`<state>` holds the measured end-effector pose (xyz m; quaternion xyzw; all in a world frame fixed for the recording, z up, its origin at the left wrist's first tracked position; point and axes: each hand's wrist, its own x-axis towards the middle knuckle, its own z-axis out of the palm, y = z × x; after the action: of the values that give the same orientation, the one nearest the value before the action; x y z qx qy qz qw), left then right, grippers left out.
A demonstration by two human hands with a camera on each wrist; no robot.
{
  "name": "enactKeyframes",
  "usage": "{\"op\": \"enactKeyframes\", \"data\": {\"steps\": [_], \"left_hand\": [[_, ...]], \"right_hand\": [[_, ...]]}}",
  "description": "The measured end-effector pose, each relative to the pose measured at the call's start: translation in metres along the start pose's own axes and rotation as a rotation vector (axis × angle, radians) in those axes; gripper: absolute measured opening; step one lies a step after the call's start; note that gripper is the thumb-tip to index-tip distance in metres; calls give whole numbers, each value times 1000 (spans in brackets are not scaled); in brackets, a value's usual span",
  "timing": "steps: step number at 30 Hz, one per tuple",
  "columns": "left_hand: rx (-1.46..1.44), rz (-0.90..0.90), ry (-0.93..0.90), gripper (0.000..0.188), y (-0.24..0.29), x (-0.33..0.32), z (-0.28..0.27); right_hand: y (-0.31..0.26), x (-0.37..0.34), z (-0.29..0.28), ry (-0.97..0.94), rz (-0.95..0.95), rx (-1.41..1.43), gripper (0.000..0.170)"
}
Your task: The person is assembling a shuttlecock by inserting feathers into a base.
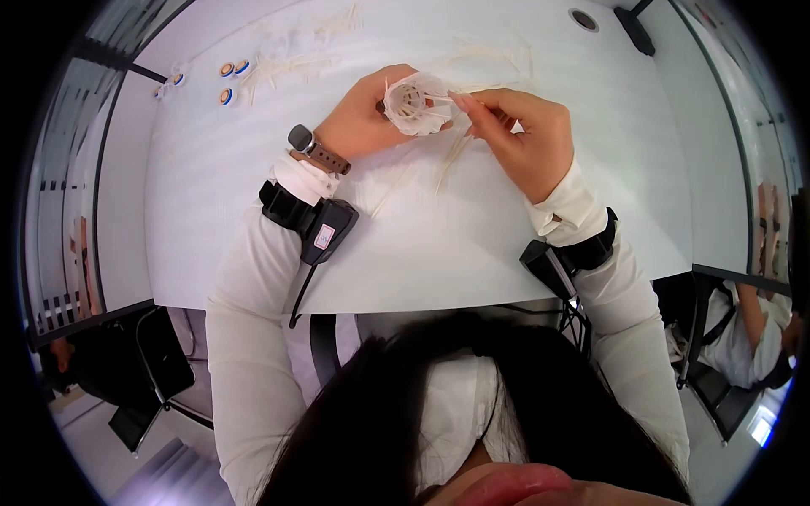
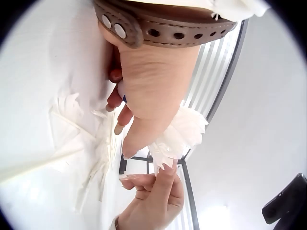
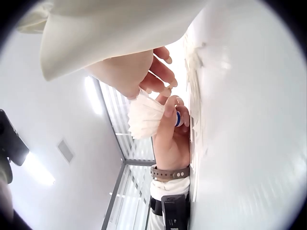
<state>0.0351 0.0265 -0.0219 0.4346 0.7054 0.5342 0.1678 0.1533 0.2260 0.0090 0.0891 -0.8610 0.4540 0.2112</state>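
My left hand (image 1: 359, 118) grips a white feather shuttlecock (image 1: 413, 108) near its cork, with the open skirt facing up toward the head camera. A blue band on the cork (image 3: 178, 119) shows between the left fingers in the right wrist view. At the right side of the skirt, my right hand (image 1: 533, 139) pinches a thin pale feather shaft between thumb and forefinger. The left wrist view shows those right fingertips right at the edge of the skirt (image 2: 186, 132). Loose white feathers (image 1: 454, 158) lie on the table just below the hands.
Several shuttlecock corks (image 1: 226, 96) with blue rims stand at the back left of the white table (image 1: 278, 219). Scattered feathers (image 1: 283, 69) lie beside them and along the back. A round cable hole (image 1: 584, 20) is at the back right, near a black device (image 1: 634, 32). Low partitions flank the table.
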Motion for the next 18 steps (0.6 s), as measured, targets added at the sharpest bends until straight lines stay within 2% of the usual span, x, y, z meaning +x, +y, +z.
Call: {"op": "enactKeyframes", "data": {"steps": [8,11,14,18], "left_hand": [[7,31,27,36,-5,-1,1],[42,-5,3,35,-4,0,-2],[64,-12,-6,36,-5,0,-2],[-10,-52,33,42,-5,0,0]], "right_hand": [[1,-1,2,-12,-72,18,16],[0,0,3,23,-44,43,16],[2,1,0,-22,6,-6,16],[2,-2,2,-46,70,79,17]]}}
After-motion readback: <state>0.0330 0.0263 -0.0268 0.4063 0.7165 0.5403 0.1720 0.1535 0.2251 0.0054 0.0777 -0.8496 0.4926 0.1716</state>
